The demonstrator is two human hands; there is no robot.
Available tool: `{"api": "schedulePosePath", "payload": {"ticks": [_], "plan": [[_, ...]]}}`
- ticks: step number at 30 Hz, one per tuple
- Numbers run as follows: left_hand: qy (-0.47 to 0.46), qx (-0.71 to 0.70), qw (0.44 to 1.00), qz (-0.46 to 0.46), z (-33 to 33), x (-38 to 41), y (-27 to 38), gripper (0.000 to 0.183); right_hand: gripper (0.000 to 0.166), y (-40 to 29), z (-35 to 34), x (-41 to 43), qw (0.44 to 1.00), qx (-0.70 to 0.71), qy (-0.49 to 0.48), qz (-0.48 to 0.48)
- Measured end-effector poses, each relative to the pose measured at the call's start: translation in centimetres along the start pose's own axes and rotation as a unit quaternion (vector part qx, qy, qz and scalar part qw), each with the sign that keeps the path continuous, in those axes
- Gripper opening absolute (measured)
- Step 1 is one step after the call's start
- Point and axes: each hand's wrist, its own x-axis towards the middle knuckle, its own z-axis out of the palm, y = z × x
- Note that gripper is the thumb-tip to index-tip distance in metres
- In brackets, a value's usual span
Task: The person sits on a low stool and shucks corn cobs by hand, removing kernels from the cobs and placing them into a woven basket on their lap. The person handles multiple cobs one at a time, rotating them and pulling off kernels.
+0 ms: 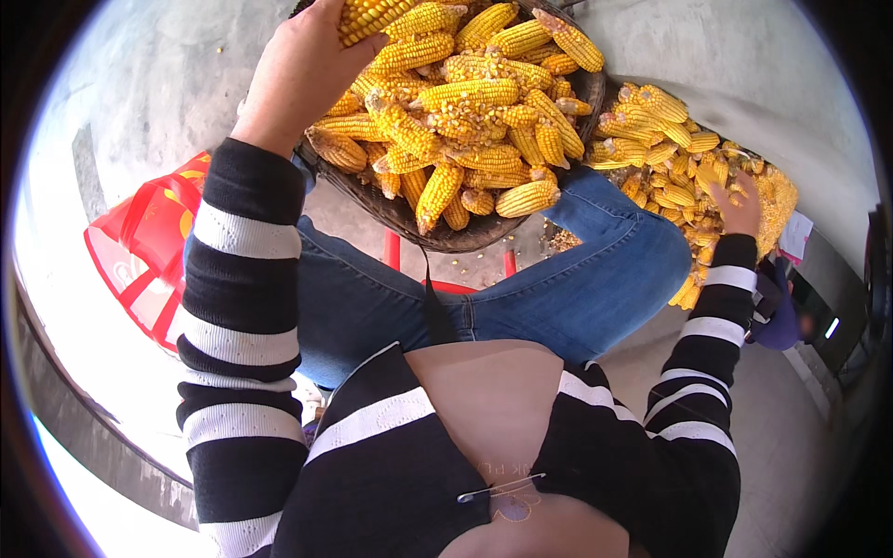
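My left hand (307, 70), at the top, is closed around a yellow corn cob (373, 17) above the edge of a round woven basket (446, 243). The basket is heaped with dried corn cobs (467, 94), some loose kernels lying on them. On the right, my right hand (741, 202) is stretched over a pile of corn cobs (663, 181) beside the basket. Something yellow shows blurred at its fingertips; whether the hand grips it, I cannot tell.
A red patterned bag (150, 244) stands on the floor at the left. Red legs of a seat or stand (392, 250) show under the basket. Loose kernels lie on the concrete floor. At the far right is part of another person in purple (781, 314). A pale wall (732, 49) rises behind the pile.
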Motion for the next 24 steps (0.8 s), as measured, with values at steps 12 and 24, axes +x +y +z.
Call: {"api": "schedulePosePath", "payload": {"ticks": [12,24], "plan": [[-0.024,0.053,0.998,0.005,0.9,0.8,-2.1,0.046,0.046,-9.1,24.3,-6.9,0.831,-0.312,-0.430,-0.165],[0.010,0.032,0.999,0.040,1.1,0.3,-2.4,0.037,0.050,-2.1,-0.4,4.4,0.895,-0.427,-0.131,-0.015]]}}
